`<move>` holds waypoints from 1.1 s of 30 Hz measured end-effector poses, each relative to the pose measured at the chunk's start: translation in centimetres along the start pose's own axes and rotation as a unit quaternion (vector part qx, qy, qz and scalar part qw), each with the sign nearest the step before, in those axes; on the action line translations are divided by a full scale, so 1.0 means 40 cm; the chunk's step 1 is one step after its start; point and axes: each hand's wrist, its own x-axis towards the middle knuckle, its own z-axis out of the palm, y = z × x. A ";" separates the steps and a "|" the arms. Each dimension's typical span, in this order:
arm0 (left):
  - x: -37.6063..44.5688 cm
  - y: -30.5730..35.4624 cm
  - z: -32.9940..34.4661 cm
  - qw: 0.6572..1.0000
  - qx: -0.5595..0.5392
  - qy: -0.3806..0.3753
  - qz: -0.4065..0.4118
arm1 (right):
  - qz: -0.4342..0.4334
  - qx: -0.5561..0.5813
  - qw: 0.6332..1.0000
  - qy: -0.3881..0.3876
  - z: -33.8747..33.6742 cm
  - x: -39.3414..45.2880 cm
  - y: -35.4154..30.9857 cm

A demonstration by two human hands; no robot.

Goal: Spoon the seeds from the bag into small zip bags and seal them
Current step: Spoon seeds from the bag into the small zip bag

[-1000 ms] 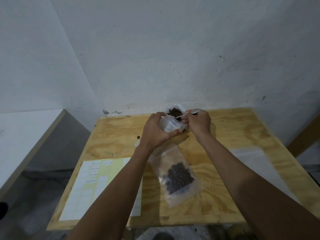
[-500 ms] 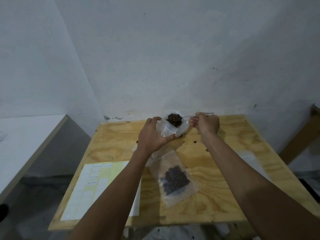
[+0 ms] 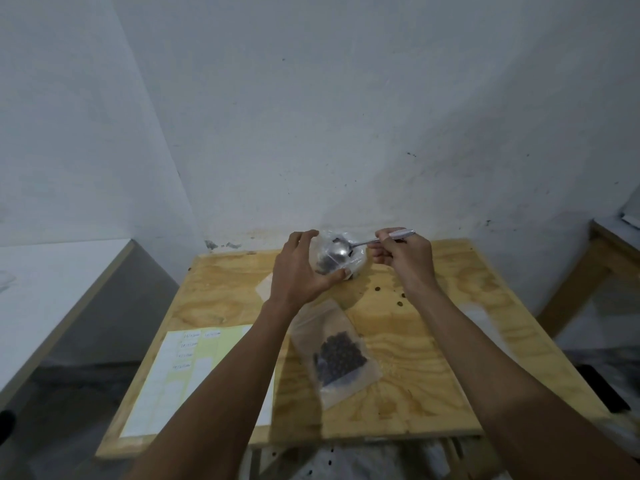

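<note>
My left hand (image 3: 299, 271) grips a small clear zip bag (image 3: 356, 263) by its mouth above the far part of the plywood table (image 3: 433, 341). Dark seeds show at the bottom of that bag. My right hand (image 3: 403, 258) pinches the handle of a metal spoon (image 3: 341, 250), whose turned-over bowl sits in the bag's opening. A second zip bag (image 3: 337, 355) holding dark seeds lies flat on the table, nearer to me. The large seed bag behind the hands is hidden.
A yellow and white label sheet (image 3: 194, 372) lies at the table's near left. Loose seeds (image 3: 388, 296) dot the wood right of the hands. A clear plastic sheet (image 3: 485, 320) lies at the right side. A white surface (image 3: 52, 282) stands left, a wooden frame (image 3: 602, 258) right.
The spoon, heaped with seeds half a second ago, has tipped over in the small bag's mouth. The seeds have dropped into the bag and the bowl's back shows bare.
</note>
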 end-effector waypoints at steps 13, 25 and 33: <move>0.008 -0.037 0.026 0.999 0.030 -0.024 0.019 | -0.063 -0.155 0.980 0.107 0.064 0.061 0.067; 0.018 -0.053 0.093 0.998 -0.037 -0.044 -0.006 | 0.041 -0.214 0.972 0.083 0.093 0.082 0.121; 0.021 -0.057 0.078 0.998 -0.039 -0.044 -0.006 | 0.131 -0.083 0.975 0.158 0.089 0.083 0.098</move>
